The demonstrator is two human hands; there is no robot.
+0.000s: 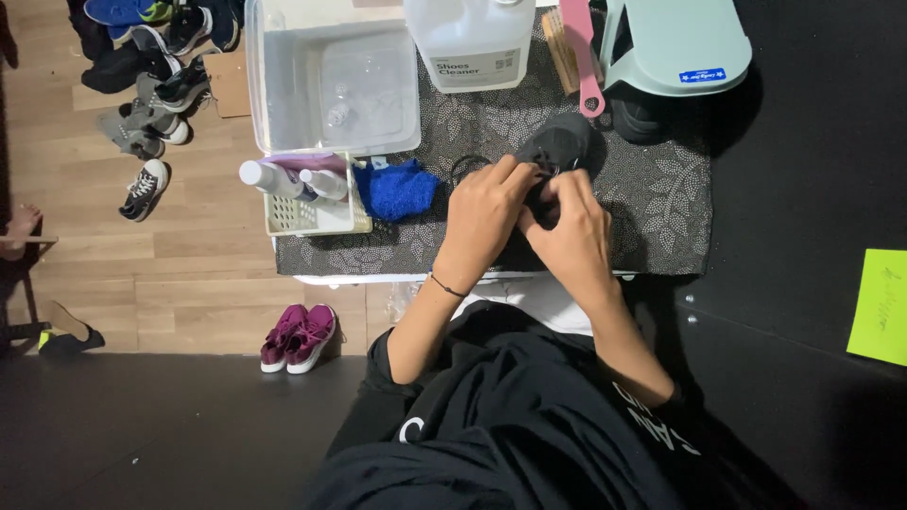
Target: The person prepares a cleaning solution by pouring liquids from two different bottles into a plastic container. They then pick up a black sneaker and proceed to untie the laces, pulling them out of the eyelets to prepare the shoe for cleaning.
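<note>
A black shoe lies on the dark leaf-patterned table mat, toe pointing away from me. My left hand and my right hand are both on the near part of the shoe, fingers pinched at its lacing area. A thin black lace loops out to the left of the shoe. The hands cover most of the shoe's opening, so the exact grip is hidden.
A clear plastic tub with water, a white cleaner jug, a pink-handled brush, a mint-green device, a blue cloth and a small basket of bottles share the table. Purple sneakers and several other shoes lie on the floor.
</note>
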